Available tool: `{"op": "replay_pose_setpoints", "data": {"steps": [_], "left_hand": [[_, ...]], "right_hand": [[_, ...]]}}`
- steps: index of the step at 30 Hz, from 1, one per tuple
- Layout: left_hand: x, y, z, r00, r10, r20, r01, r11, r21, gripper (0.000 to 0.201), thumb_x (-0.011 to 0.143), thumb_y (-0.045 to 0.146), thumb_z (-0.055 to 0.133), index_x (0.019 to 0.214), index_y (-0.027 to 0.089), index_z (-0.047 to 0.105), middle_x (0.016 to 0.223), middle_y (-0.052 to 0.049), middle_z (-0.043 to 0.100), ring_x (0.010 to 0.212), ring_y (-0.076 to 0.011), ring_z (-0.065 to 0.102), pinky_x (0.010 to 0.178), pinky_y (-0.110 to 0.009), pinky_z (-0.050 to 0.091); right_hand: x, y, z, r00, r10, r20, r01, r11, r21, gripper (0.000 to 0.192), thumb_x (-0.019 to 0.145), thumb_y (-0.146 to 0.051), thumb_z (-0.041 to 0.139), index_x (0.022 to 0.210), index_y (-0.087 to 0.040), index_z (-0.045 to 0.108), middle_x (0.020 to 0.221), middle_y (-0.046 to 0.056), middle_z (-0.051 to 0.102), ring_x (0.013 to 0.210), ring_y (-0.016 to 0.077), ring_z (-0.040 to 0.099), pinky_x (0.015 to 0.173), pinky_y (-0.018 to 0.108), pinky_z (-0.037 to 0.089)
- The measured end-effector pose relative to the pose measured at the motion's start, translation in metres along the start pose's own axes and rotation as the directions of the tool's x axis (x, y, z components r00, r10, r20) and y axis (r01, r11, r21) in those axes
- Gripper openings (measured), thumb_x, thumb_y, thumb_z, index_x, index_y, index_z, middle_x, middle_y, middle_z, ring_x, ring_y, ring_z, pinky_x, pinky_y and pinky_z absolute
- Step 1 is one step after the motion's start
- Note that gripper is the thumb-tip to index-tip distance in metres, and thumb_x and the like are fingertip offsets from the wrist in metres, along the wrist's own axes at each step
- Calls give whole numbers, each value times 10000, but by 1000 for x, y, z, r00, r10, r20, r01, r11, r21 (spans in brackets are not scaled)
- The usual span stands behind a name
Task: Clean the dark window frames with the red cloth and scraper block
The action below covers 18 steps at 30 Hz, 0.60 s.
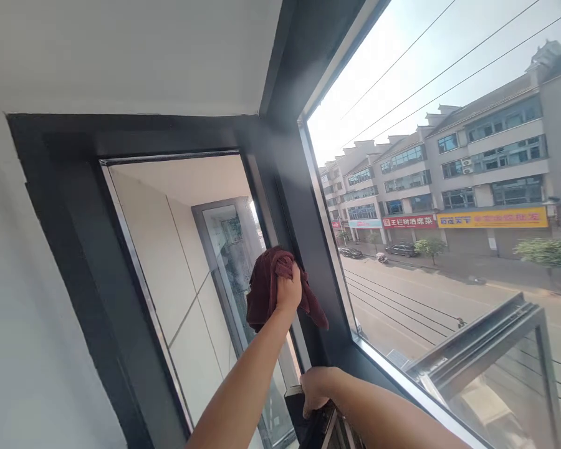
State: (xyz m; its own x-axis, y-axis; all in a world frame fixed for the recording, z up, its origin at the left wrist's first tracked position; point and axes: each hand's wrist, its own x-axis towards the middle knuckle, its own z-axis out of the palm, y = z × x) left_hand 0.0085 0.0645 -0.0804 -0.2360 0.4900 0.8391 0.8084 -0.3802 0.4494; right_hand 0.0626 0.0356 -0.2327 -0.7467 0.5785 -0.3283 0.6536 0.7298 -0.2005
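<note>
My left hand (290, 290) is raised against the window corner and closed round a bunched dark red cloth (263, 290). The cloth lies against the edge of the narrow pane and the dark upright of the window frame (292, 193); one end hangs down to the right of the hand. Lower down, my right hand (316, 388) is bent over the bottom corner of the frame, its fingers curled down round the edge and partly hidden. Beneath it is a dark ledge-like part that I cannot make out fully.
On the right, a large window opening (353, 324) looks onto a street with shopfronts and overhead wires. An opened window sash (500, 355) juts outward at the lower right. Left of my arms is a glass pane (187, 299); a white wall (32, 299) borders the dark frame.
</note>
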Motion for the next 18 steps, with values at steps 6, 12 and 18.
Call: {"op": "replay_pose_setpoints", "data": {"steps": [6,12,18], "left_hand": [[-80,-55,-25,970,64,233,-112,974,197,416,887,476,412,1086,216,670,1115,-111,683,1208,-266,549,1099,-464,384],[-40,-60,-32,965,101,243,-123,990,76,461,921,447,342,1159,187,639,1190,-101,657,1205,-239,556,1077,-423,424],[-34,-81,8,965,235,114,-240,970,36,369,855,415,419,1006,247,711,981,-77,725,1101,-254,623,1075,-435,430]], "right_hand": [[-22,-3,-12,998,53,37,-49,993,-107,824,612,-443,751,1319,-84,528,1269,202,581,1166,357,560,934,426,478],[-29,2,-15,996,-3,-91,0,999,-37,652,622,-359,690,1240,-183,581,1172,121,639,1096,315,604,793,344,506],[-52,-9,-40,994,-76,-80,51,959,-278,597,634,-287,633,1215,-168,572,1030,115,683,909,298,662,592,287,466]]}}
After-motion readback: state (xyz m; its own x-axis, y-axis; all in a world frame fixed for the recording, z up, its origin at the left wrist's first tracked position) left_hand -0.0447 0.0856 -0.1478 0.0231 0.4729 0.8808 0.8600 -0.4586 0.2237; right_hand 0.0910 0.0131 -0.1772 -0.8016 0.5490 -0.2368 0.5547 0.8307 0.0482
